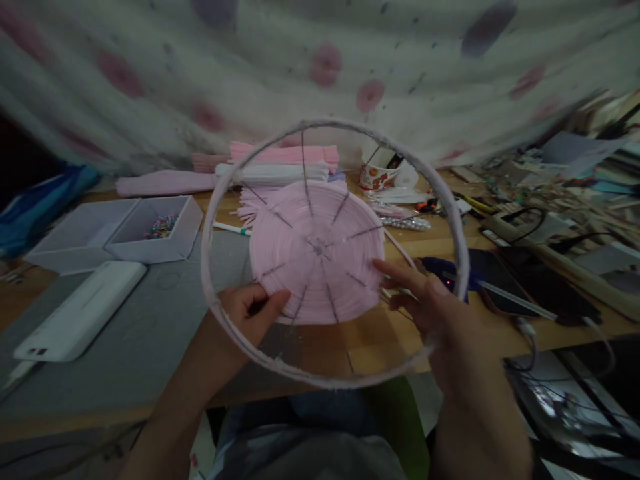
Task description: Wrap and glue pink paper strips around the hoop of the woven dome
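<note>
A round pink disc wound from pipe cleaners (pixel 280 247) sits inside a wire hoop wrapped in pale fuzzy material (pixel 212 220). Dark wire spokes run out from its centre, some reaching toward the hoop. My left hand (pixel 250 313) grips the disc's lower left edge, thumb on top and fingers underneath. At the right edge, my right hand (pixel 425 293) touches the disc with its fingertips; a thin pink strand (pixel 399 247) runs near them. Just beyond that hand lies a blue glue gun (pixel 440 268) with a small red light.
Pipe cleaner bundles (pixel 285 157) lie at the back beside a patterned paper cup (pixel 377 175). On the left are a white divided box (pixel 150 240) with small colourful pieces and a white power bank (pixel 80 310). Dark phones (pixel 545 280) with cables and clutter occupy the right.
</note>
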A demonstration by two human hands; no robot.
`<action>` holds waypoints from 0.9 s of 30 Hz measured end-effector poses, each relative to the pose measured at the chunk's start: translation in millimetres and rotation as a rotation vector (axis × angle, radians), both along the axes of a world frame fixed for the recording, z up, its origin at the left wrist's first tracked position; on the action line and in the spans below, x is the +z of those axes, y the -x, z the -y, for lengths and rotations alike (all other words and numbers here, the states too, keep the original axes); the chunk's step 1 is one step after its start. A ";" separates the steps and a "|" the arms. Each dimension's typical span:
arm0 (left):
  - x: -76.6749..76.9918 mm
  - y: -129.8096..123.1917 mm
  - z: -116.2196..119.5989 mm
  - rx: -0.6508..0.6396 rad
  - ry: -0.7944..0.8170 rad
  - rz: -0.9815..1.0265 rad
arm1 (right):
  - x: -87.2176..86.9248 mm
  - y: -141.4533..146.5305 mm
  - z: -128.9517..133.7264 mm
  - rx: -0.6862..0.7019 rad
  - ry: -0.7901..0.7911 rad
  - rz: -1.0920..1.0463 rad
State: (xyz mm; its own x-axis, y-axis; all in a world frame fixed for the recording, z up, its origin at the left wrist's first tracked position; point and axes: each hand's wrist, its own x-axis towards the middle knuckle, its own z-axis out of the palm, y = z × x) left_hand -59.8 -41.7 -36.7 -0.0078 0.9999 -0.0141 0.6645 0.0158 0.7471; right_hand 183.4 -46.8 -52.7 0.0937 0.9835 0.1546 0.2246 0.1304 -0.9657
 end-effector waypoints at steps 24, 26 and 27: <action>-15.7 -9.1 -15.6 0.016 -0.152 -0.091 | -23.4 4.1 -11.3 -0.047 -0.004 -0.126; -20.1 -4.1 -14.8 -0.058 -0.011 0.027 | -25.7 0.0 -12.2 -0.048 0.038 -0.165; -23.2 -1.0 -14.7 -0.086 0.043 0.089 | -27.1 -1.8 -12.9 -0.041 0.051 -0.181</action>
State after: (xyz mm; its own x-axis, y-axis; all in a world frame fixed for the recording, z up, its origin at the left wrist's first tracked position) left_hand -58.8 -27.0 -59.9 0.0808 0.9953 -0.0535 0.5956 -0.0052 0.8033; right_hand 185.2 -33.9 -79.9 0.1553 0.9845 0.0819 0.0511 0.0748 -0.9959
